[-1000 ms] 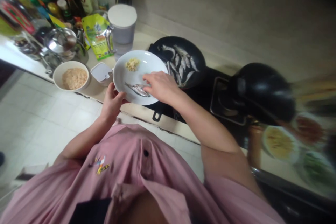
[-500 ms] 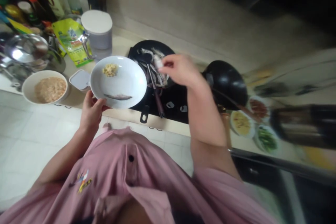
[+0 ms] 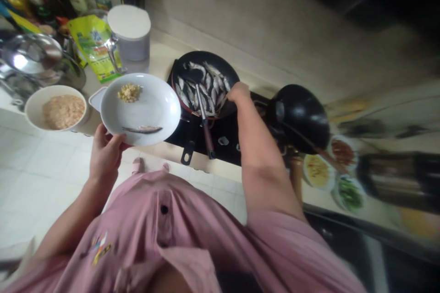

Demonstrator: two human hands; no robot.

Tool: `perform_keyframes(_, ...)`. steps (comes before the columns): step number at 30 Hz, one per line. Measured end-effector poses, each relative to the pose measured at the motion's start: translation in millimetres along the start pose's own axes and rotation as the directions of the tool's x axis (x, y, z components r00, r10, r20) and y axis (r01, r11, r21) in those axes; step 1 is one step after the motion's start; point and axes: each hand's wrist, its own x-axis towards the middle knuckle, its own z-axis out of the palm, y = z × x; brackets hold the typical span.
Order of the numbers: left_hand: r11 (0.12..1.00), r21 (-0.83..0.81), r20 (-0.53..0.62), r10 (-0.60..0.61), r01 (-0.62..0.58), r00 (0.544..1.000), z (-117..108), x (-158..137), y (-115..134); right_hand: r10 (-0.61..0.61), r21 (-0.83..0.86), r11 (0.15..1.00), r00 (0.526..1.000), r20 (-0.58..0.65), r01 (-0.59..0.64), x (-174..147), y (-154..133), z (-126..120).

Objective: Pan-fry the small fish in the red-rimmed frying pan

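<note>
My left hand (image 3: 106,150) grips the near left rim of a white plate (image 3: 153,107), thumb on top. On the plate lie one small fish (image 3: 142,129) and a little heap of chopped garlic or ginger (image 3: 129,93). Several small silvery fish (image 3: 208,83) are spread inside a black frying pan (image 3: 229,66) on the stove. My right hand (image 3: 239,92) is at the pan's right side, fingers pinched at the end of a small fish; the fingertips are partly hidden. A spatula (image 3: 208,139) rests across the pan's near edge, its handle pointing toward me.
Right of the pan stands a black wok (image 3: 302,114) with a wooden-handled utensil in it. Beyond are dishes of yellow pieces (image 3: 318,171), red pieces (image 3: 343,152) and greens (image 3: 349,192). On the left are a bowl (image 3: 32,112), a lidded container (image 3: 129,23), a yellow-green pouch (image 3: 94,46) and bottles.
My right hand has moved right and lower, from above the pan's middle to its right side, uncovering more fish. The plate in my left hand has shifted left, away from the pan.
</note>
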Motion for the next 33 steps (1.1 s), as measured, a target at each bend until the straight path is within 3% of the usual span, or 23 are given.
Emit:
perform_keyframes(2, 1.0, -0.002, 0.01, 0.006, -0.006, 1.0, -1, 2, -2, 0.117, -0.027, 0.993, 0.993, -0.024, -0.117, -11, -6, -16)
perform_keyframes(3, 1.0, -0.001, 0.015, 0.01, -0.01, 1.0, -1, 3, -3, 0.12, -0.019, 0.992, 0.991, -0.057, -0.121, -22, -12, -28)
perform_keyframes(4, 1.0, 0.002, 0.021, 0.015, -0.015, 1.0, 0, 4, -4, 0.075, 0.005, 0.997, 0.99, -0.117, -0.075, -37, -21, -39)
perform_keyframes(7, 0.999, 0.006, 0.042, 0.039, -0.04, 0.998, 4, 9, -9, -0.261, 0.104, 0.954, 0.948, -0.182, 0.283, -95, -61, -68)
perform_keyframes(9, 0.999, 0.014, 0.068, 0.047, -0.049, 0.997, 6, 13, -12, -0.471, 0.132, 0.868, 0.877, -0.092, 0.479, -133, -94, -74)
perform_keyframes(11, 0.998, 0.021, 0.102, 0.05, -0.052, 0.994, 7, 17, -14, -0.601, 0.12, 0.797, 0.796, 0.073, 0.592, -159, -126, -70)
perform_keyframes(14, 0.999, 0.021, 0.148, 0.047, -0.05, 0.988, 6, 22, -16, -0.634, 0.046, 0.758, 0.718, 0.286, 0.651, -175, -161, -54)
perform_keyframes(17, 0.999, 0.015, 0.172, 0.045, -0.048, 0.984, 5, 24, -17, -0.63, -0.006, 0.739, 0.693, 0.352, 0.674, -178, -178, -39)
perform_keyframes(21, 0.998, 0.02, 0.208, 0.048, -0.054, 0.977, 5, 28, -17, -0.61, -0.039, 0.761, 0.736, 0.294, 0.647, -183, -184, -30)
perform_keyframes(25, 0.997, 0.048, 0.238, 0.047, -0.061, 0.97, 3, 32, -16, -0.552, 0.033, 0.825, 0.793, 0.258, 0.564, -179, -168, -47)
perform_keyframes(28, 0.997, 0.06, 0.234, 0.037, -0.052, 0.971, 0, 34, -15, -0.428, 0.072, 0.904, 0.898, 0.105, 0.422, -158, -124, -68)
perform_keyframes(30, 0.997, 0.062, 0.22, 0.034, -0.049, 0.975, -3, 34, -14, -0.241, 0.061, 0.968, 0.968, -0.07, 0.245, -135, -84, -74)
perform_keyframes(31, 0.997, 0.06, 0.21, 0.033, -0.047, 0.977, -5, 33, -14, -0.15, 0.053, 0.986, 0.981, -0.12, 0.157, -122, -64, -72)
perform_keyframes(33, 0.998, 0.054, 0.184, 0.027, -0.038, 0.983, -8, 33, -12, 0.033, 0.012, 0.999, 0.995, -0.091, -0.032, -95, -28, -61)
